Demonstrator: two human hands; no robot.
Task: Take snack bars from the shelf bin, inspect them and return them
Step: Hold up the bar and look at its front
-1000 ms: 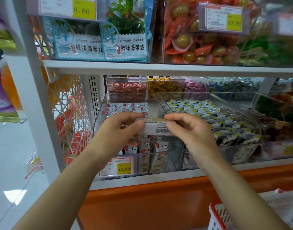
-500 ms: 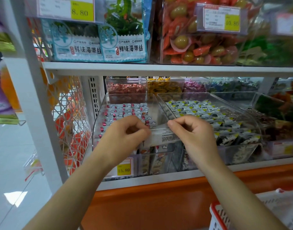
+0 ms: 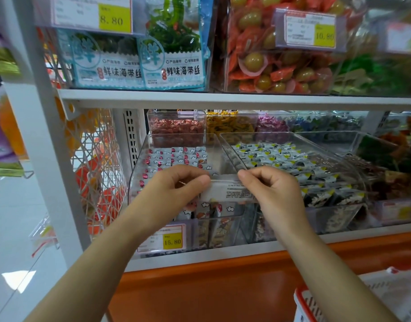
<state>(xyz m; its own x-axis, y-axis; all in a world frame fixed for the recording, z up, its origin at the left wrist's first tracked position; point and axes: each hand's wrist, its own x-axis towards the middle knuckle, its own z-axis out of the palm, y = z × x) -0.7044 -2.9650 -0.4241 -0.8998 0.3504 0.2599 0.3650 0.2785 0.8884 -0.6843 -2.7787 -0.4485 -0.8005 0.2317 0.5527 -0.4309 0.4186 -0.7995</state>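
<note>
Two hands, left hand [image 3: 174, 189] and right hand [image 3: 273, 194], pinch one snack bar [image 3: 232, 190] over the bin [image 3: 139, 173]; inspection underway, return pending.

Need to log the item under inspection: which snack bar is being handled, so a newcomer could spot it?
On the lower shelf, find the leftmost clear bin. Above its front, the left hand and right hand pinch one snack bar by its ends. Unlike the others, it shows a white back with small print.

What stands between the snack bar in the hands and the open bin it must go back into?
Nothing visible. Both hands, left hand and right hand, hold the snack bar just above the open-topped bin, with no lid between.
</note>
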